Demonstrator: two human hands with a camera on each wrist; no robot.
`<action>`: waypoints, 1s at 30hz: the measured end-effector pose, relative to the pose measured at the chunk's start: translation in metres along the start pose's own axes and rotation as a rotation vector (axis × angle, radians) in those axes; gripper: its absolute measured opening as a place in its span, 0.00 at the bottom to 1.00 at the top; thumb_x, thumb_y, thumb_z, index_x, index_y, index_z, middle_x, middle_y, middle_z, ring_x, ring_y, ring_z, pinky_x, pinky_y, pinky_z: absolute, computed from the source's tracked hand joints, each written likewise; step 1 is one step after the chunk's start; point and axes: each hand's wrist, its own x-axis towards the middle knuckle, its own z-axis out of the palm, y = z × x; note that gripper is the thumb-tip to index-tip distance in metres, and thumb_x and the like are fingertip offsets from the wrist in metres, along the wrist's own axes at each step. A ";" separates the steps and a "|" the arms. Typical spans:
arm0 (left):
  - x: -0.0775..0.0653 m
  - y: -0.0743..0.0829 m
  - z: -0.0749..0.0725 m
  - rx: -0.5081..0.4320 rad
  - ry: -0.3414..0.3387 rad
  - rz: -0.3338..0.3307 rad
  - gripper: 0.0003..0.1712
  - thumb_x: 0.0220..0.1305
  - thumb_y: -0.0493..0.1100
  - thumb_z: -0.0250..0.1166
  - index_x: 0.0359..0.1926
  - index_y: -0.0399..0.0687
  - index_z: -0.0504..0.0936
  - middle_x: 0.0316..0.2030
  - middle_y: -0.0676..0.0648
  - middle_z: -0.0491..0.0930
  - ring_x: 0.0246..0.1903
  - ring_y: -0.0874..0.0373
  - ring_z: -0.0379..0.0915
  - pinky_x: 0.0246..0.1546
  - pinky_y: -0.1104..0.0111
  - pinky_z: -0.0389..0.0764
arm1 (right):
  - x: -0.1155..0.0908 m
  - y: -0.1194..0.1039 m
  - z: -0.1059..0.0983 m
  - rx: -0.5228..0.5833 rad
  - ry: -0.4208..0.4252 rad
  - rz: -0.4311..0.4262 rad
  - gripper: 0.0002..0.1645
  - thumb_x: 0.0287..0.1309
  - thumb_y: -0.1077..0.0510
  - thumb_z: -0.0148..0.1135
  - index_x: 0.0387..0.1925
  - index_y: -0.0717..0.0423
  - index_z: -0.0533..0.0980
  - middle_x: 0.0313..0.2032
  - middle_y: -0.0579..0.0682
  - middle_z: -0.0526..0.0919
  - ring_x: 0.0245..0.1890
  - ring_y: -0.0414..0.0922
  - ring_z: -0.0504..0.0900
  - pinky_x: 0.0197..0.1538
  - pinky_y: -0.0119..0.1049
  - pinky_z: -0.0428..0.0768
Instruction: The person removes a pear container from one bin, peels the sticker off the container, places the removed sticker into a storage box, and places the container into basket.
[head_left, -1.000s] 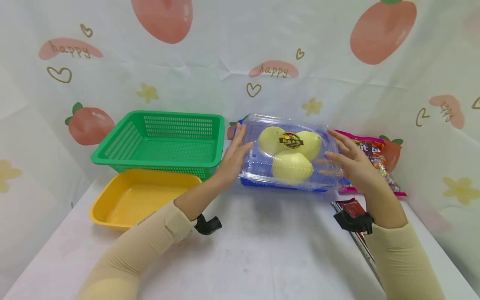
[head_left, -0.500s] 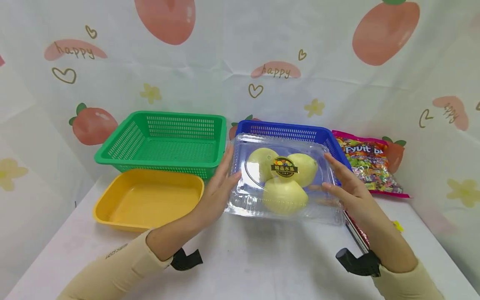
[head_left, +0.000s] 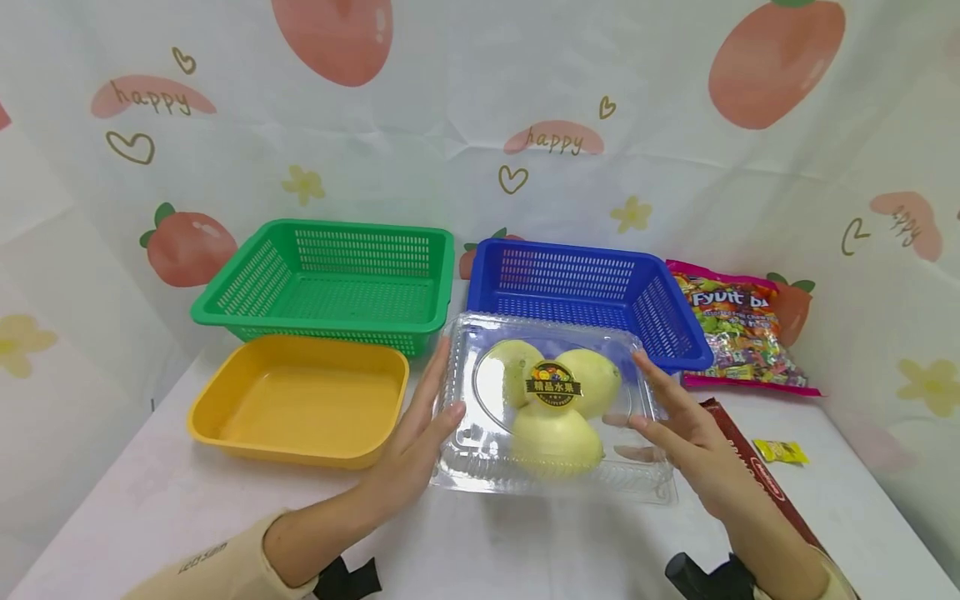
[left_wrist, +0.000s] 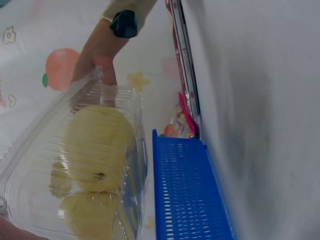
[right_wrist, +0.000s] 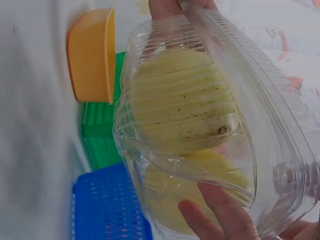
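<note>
Left grip [head_left: 408, 450]: parted only as far as the box's side needs, holding that side with the thumb at its edge.
Right grip [head_left: 697, 454]: parted about as much, holding the opposite side; in the right wrist view, bent fingers touch the clear wall.
Clear box [head_left: 487, 454]: between the two grips, held above the white surface [head_left: 540, 554].
Fruits [head_left: 558, 437]: three, pale yellow, inside the box between the grips; one lies nearer the person than the other two.
Sticker [head_left: 553, 383]: round, dark, on the box's top, midway between the grips.
Blue basket [head_left: 562, 275]: beyond both grips, its near part behind the box in the head view.
Green basket [head_left: 360, 292]: beyond the left grip and to its left.
Yellow tray [head_left: 300, 404]: just left of the left grip.
Sweets bag [head_left: 738, 329]: beyond the right grip, to its right.
Red packet [head_left: 757, 467]: just right of the right grip, lying slantwise.
Yellow wrapper [head_left: 780, 452]: farther right of that grip.
</note>
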 end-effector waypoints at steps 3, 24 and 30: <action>-0.007 -0.008 0.001 -0.006 0.002 0.004 0.36 0.72 0.44 0.42 0.73 0.58 0.34 0.74 0.51 0.30 0.73 0.50 0.23 0.67 0.40 0.33 | -0.004 0.007 0.004 0.055 -0.025 -0.004 0.37 0.67 0.65 0.44 0.73 0.46 0.45 0.74 0.50 0.34 0.47 0.36 0.82 0.40 0.38 0.84; -0.033 -0.061 0.001 0.021 0.020 -0.048 0.37 0.71 0.39 0.44 0.74 0.56 0.36 0.74 0.49 0.34 0.72 0.56 0.28 0.62 0.91 0.39 | -0.009 0.061 0.029 0.083 -0.057 0.007 0.39 0.65 0.67 0.47 0.72 0.54 0.44 0.71 0.65 0.32 0.47 0.33 0.80 0.40 0.36 0.84; -0.032 -0.069 0.001 0.022 0.025 -0.038 0.37 0.70 0.38 0.45 0.74 0.54 0.38 0.74 0.46 0.35 0.72 0.52 0.28 0.62 0.92 0.39 | -0.008 0.071 0.029 0.094 -0.056 0.058 0.39 0.65 0.64 0.49 0.72 0.53 0.45 0.72 0.63 0.31 0.47 0.32 0.80 0.42 0.37 0.84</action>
